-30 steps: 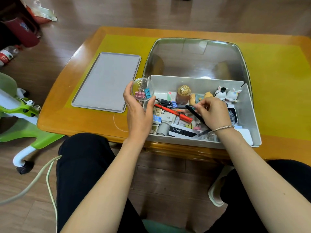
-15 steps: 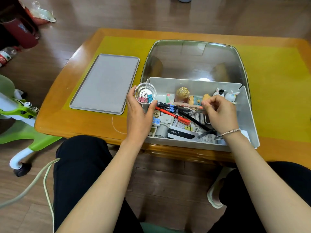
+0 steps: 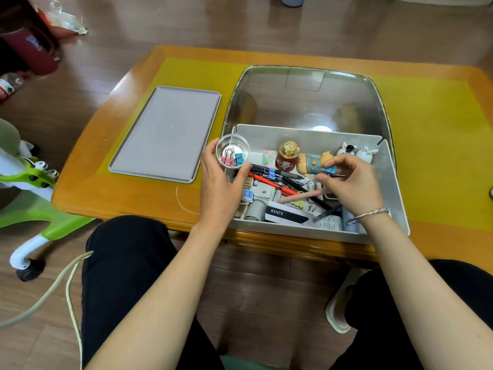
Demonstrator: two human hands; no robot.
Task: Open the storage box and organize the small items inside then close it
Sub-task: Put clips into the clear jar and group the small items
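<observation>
From the head camera, your left hand (image 3: 221,182) holds a small clear cup (image 3: 232,154) at the near-left corner of the storage box (image 3: 392,188), fingers curled round its side. It looks kept there so that clips can go straight in from the clutter. The cup already holds a pink clip and a blue one, with something pale behind them that I cannot make out.

Your right hand (image 3: 352,182) is over the middle of the box with its fingertips drawn together. It appears to pinch a small blue clip, but the blur leaves that uncertain.

The box sits open at the near edge of the table (image 3: 128,198), its clear lid (image 3: 306,100) tipped back behind it. Inside lie pens (image 3: 282,175), a red marker, a black case marked BENTE (image 3: 286,214) and loose clips. A gold-topped jar (image 3: 287,156) and small figurines stand along the far wall.

A grey tray (image 3: 165,134) lies to the left of the box, just apart from it.

The sorting seems well short of done.
</observation>
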